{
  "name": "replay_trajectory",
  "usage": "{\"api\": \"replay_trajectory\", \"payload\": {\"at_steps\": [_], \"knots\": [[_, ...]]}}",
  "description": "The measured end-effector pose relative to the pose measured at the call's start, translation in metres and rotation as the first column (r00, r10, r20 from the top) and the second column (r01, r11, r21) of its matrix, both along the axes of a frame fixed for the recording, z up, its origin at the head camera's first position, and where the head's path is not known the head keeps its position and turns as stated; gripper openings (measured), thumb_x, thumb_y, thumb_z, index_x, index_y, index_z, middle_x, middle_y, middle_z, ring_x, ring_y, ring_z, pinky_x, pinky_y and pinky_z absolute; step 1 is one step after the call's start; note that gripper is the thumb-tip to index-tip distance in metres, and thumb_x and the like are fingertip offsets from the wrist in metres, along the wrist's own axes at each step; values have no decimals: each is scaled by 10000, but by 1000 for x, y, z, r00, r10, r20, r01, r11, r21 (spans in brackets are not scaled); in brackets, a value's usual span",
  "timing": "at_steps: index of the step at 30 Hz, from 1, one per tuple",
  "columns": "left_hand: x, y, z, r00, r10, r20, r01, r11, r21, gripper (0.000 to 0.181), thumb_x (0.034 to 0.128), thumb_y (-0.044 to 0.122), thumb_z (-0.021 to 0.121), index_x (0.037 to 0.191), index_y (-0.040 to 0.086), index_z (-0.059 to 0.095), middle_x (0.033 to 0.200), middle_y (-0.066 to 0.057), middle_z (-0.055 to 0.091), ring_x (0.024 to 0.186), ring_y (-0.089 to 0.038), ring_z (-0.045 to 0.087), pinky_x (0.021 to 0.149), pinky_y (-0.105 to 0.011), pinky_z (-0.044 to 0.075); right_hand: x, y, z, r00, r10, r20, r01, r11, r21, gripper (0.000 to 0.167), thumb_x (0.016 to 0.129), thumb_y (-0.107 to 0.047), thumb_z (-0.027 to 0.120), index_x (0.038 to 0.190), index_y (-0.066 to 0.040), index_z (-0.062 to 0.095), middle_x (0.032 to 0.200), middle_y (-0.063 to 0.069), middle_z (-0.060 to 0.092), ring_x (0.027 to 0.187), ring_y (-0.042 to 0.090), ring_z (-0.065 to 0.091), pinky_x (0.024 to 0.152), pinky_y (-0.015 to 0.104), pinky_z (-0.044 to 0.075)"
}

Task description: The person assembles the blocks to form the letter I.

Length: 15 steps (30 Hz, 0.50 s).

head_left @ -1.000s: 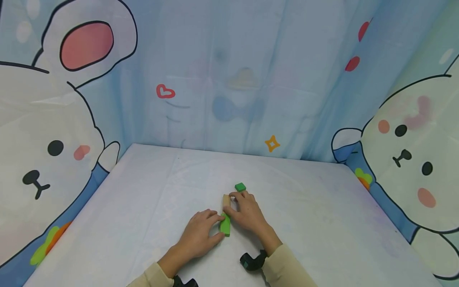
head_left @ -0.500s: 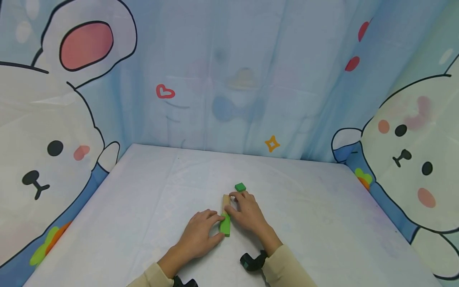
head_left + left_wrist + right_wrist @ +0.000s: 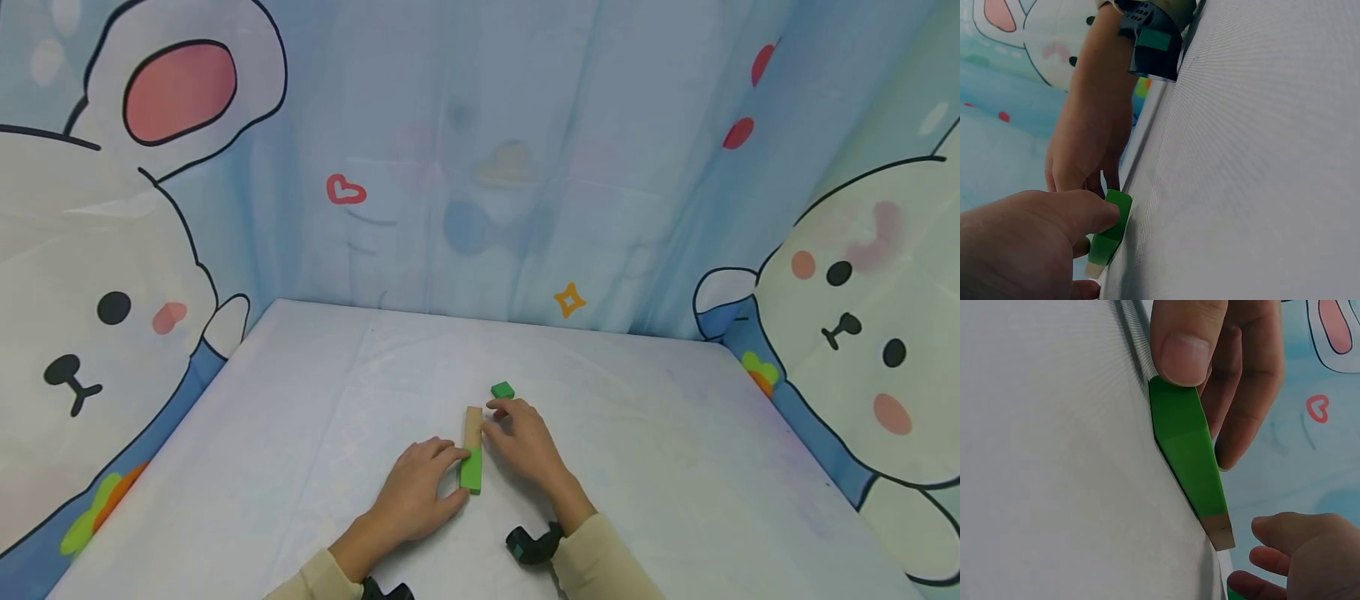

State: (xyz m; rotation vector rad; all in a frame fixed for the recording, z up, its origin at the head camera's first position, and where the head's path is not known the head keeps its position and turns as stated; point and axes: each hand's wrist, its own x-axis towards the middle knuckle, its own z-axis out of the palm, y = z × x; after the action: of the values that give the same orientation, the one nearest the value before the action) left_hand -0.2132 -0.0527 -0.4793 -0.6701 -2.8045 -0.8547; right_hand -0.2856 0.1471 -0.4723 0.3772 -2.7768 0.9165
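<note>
A light green block (image 3: 471, 472) and a plain wooden block (image 3: 473, 427) lie end to end in a line on the table. My left hand (image 3: 420, 487) holds the light green block, its thumb on the near end and a finger at the far part. In the right wrist view, the left thumb (image 3: 1182, 350) presses that block's end. My right hand (image 3: 525, 442) is just right of the wooden block, fingers loosely bent with a small gap from it. Close beyond its fingertips sits a small darker green block (image 3: 502, 390), partly covered by them.
A white-covered table (image 3: 637, 467) spreads around the hands, with a printed curtain (image 3: 465, 167) behind it and at both sides. A black wrist camera (image 3: 534, 546) sits at the right wrist, another (image 3: 387, 592) at the left.
My right hand has let go of the wooden block and shifted slightly right. The left hand and both aligned blocks stay in place.
</note>
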Motion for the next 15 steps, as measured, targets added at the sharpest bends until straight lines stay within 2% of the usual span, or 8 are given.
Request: {"api": "replay_trajectory", "payload": {"at_steps": [9, 15], "knots": [[1, 1, 0, 1000, -2, 3, 2, 1000, 11, 435, 934, 333, 713, 1337, 176, 660, 1353, -76, 630, 1324, -292, 561, 1143, -559, 413, -1, 1, 3, 994, -105, -30, 101, 988, -116, 256, 962, -166, 692, 1197, -67, 713, 1090, 105, 712, 1108, 302, 660, 986, 507, 536], [0, 1, 1, 1000, -1, 0, 1, 1000, -3, 440, 939, 345, 705, 1342, 177, 655, 1347, -72, 631, 1311, -282, 567, 1127, -547, 426, -5, 1, 4, 984, -173, -50, 165, 978, -129, 221, 960, -144, 678, 1167, -77, 719, 1082, 101, 711, 1092, 296, 661, 945, 489, 550]]}}
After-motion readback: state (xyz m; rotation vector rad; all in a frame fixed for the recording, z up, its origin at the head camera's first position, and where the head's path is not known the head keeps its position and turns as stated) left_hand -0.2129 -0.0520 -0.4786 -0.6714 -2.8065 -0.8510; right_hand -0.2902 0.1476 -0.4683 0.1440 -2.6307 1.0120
